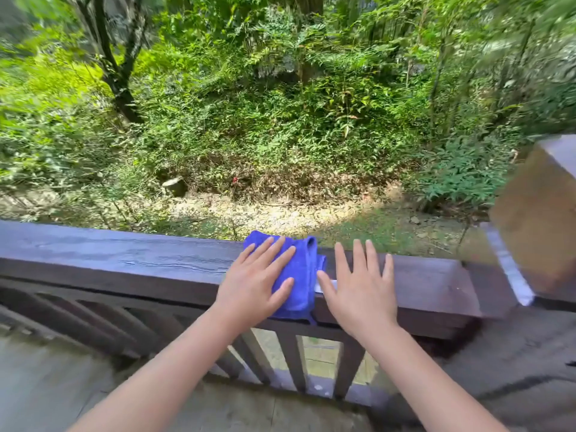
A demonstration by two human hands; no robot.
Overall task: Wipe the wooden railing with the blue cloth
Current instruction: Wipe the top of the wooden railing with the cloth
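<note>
Railing point(124, 260) runs left-right; left hand point(255, 285) flat on cloth point(299, 275)

Dense green undergrowth point(280, 104) fills the upper field. A dark forked tree trunk point(115, 67) stands at 10 o'clock. A cut stump point(174, 186) sits at 9 o'clock of centre, with a small red object point(234, 180) just beside it at 3 o'clock. Bare leaf-littered ground point(280, 213) runs below. A wooden post point(542, 213) stands at 3 o'clock.
</note>
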